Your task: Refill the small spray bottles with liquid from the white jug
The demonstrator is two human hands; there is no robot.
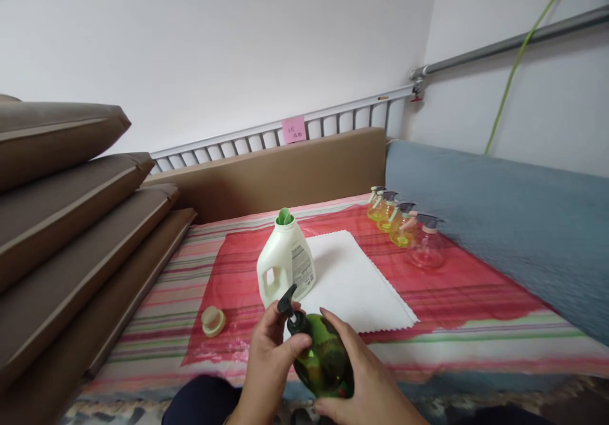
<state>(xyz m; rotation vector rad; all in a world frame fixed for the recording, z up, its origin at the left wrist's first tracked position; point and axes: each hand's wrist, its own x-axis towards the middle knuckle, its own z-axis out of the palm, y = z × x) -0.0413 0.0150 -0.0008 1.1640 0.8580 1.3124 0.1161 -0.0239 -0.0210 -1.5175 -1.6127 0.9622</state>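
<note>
Close to me, a green pump bottle [328,355] with a black pump head [288,302] is tilted to the left between my hands. My left hand [273,352] closes around the black collar and neck, thumb in front. Around the bottle's body wraps my right hand [364,365], its fingers on top and thumb below. Just beyond stands a white detergent jug [285,260], upright, with a green spout [284,216] showing in its uncapped mouth. Left of the jug, a pale round cap [212,321] lies on red plastic film.
White cloth [352,285] lies right of the jug. Several clear spray bottles [427,247] stand in a row at the right, some with yellow liquid. Brown cushions [71,222] are stacked at the left. A blue-grey covered surface [490,222] borders the right; a radiator [333,124] runs behind.
</note>
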